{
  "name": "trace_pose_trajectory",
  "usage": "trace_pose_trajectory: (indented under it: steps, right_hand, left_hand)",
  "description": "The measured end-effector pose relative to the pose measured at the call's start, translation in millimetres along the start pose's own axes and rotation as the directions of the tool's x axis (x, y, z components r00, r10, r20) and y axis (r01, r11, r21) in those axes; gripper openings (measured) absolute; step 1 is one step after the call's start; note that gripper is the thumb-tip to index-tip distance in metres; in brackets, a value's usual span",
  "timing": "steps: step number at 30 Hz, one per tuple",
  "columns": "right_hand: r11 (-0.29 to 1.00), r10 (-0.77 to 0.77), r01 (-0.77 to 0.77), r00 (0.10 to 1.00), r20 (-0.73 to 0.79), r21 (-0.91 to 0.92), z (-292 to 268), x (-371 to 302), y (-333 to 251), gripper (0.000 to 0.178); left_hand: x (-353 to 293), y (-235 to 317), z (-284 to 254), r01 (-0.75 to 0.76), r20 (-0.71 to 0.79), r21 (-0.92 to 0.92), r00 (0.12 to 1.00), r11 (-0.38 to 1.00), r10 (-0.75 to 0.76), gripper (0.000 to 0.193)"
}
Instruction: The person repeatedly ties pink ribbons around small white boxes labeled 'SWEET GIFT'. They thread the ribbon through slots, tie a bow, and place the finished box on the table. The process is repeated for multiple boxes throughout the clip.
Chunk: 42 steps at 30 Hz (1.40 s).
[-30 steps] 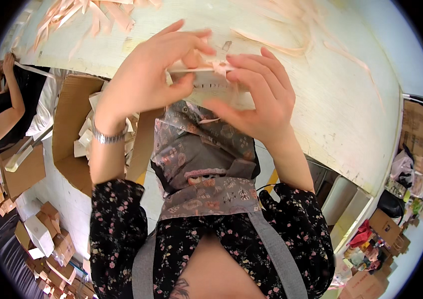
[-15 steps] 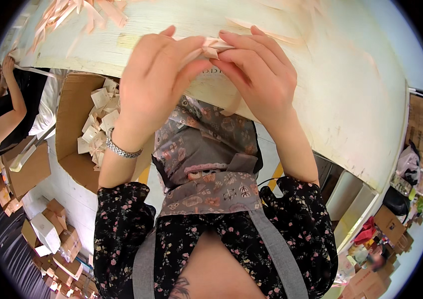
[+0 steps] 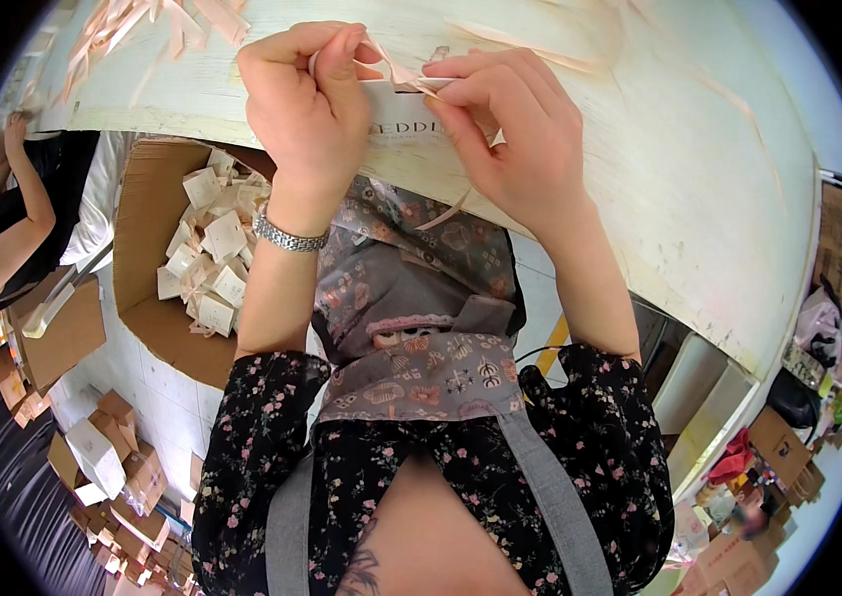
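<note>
Between my hands, at the near edge of the table, is a small white box or bag [image 3: 403, 129] with dark print on its face. A peach ribbon [image 3: 403, 75] crosses at its top, twisted where it passes over. My left hand [image 3: 307, 109] is closed, thumb and finger pinching a raised stretch of the ribbon. Fingers and thumb of my right hand [image 3: 525, 129] press together on the ribbon at the right of the crossing. A loose ribbon tail [image 3: 444, 212] hangs below, over my lap. My fingers hide the sides of the white piece.
The pale table [image 3: 679, 189] bears a pile of peach ribbons [image 3: 143, 30] at far left and loose strips beyond my hands. Left of my lap, a cardboard box [image 3: 148, 258] holds several white pieces with ribbons [image 3: 224, 236]. Another person [image 3: 19, 204] works at left.
My left hand has turned, rising with a stretch of ribbon drawn up. The two hands are farther apart at the crossing, and more of the white printed piece shows below.
</note>
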State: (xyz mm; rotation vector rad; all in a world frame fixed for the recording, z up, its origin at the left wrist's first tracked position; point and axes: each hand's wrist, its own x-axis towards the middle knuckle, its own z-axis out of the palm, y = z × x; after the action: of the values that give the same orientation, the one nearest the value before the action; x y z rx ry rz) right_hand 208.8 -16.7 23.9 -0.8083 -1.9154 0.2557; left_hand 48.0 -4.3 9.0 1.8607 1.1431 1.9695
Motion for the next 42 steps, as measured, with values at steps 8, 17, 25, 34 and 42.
trace_pose_trajectory:
  steps: [8, 17, 25, 34, 42]
  right_hand:
    - [0.982, -0.179, 0.181, 0.983, 0.034, -0.052, 1.6, -4.4, 10.6, 0.014]
    - [0.977, -0.173, 0.179, 0.983, 0.059, -0.115, 3.2, -2.5, 5.9, 0.012]
    - [0.985, 0.037, -0.025, 0.997, 0.067, -0.168, -5.9, 1.3, -12.7, 0.023]
    - [0.849, -0.307, 0.336, 0.942, 0.137, -0.408, 13.5, 25.2, -16.8, 0.022]
    - [0.953, -0.292, 0.285, 0.954, -0.071, -0.099, 14.4, 27.5, 0.3, 0.016]
  left_hand:
    - [5.1, -6.6, -7.0, 0.108, -0.074, -0.02, 0.991, 0.994, -0.11, 0.015]
    - [7.0, -1.9, -13.8, 0.055, -0.042, -0.026, 0.998, 0.998, -0.056, 0.011]
    - [8.0, 75.5, -77.6, -0.51, 0.722, 0.487, 0.692, 0.709, 0.001, 0.015]
    - [-17.4, 76.7, -66.1, 0.193, 0.241, 0.294, 0.933, 0.936, -0.268, 0.018]
    - [-2.4, 61.9, -50.6, 0.377, 0.398, 0.114, 0.83, 0.919, -0.39, 0.015]
